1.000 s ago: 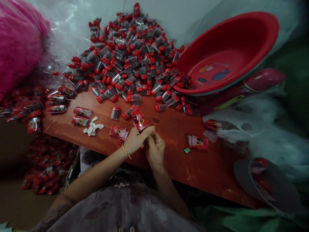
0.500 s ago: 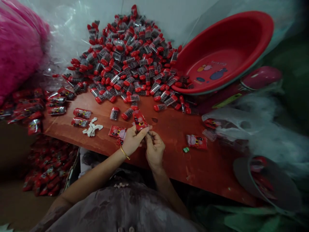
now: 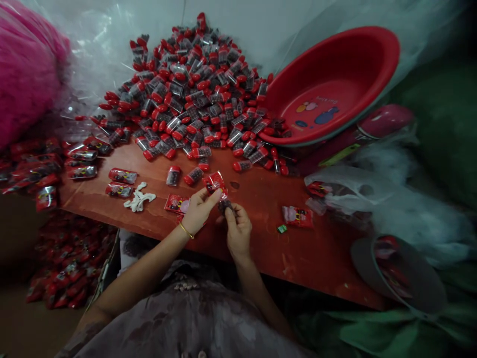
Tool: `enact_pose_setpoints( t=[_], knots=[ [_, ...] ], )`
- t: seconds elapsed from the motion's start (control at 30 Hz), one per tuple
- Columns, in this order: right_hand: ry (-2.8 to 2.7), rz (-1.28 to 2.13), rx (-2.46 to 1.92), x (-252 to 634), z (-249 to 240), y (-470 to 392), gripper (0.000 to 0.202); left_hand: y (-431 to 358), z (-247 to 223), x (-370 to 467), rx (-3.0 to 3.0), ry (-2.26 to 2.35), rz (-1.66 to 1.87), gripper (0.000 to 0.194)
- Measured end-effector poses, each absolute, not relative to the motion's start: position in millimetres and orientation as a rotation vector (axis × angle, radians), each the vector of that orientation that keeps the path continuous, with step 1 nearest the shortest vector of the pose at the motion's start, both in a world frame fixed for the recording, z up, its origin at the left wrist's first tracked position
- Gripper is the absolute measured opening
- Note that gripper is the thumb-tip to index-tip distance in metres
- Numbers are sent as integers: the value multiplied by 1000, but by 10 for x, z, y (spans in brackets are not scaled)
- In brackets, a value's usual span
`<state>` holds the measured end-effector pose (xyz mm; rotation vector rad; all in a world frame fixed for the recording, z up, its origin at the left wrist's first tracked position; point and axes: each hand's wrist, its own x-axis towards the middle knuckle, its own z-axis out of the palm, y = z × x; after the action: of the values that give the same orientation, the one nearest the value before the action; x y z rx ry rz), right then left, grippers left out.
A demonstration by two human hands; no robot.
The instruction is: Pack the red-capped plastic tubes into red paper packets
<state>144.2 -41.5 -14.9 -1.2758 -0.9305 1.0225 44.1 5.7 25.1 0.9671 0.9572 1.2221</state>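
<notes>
My left hand (image 3: 201, 209), with a gold bangle at the wrist, pinches a small red printed packet (image 3: 213, 181) between thumb and fingers. Close beside it, my right hand (image 3: 239, 231) is closed on a small dark piece (image 3: 224, 204) at the packet's lower end. Whether that piece is inside the packet or apart from it I cannot tell. Another red printed packet (image 3: 174, 203) lies partly behind my left hand. Two small clear containers with red caps and dark contents, one upright (image 3: 173, 176) and one on its side (image 3: 194, 176), lie just beyond.
A large heap of red-capped containers (image 3: 197, 94) covers the table's back. A red basin (image 3: 335, 84) leans at its right. White strips (image 3: 140, 198) and filled packets (image 3: 122, 175) lie left. One packet (image 3: 298, 217) and a grey bin (image 3: 402, 273) are right; more packets (image 3: 70, 263) sit below left.
My hands have drawn slightly apart, so more of the dark piece shows between them. The red packet has tilted and sits a little lower. The whole view has shifted slightly.
</notes>
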Motion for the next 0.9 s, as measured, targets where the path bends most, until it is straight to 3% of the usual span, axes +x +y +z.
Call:
enact_pose_setpoints(
  t=[0.43, 0.9],
  knots=[
    [-1009, 891, -1386, 1349, -87, -455, 20, 263, 380, 386, 456, 1108, 1507, 42],
    [-963, 1009, -1274, 1460, -79, -469, 24, 223, 409, 273, 439, 1100, 1172, 44]
  ],
)
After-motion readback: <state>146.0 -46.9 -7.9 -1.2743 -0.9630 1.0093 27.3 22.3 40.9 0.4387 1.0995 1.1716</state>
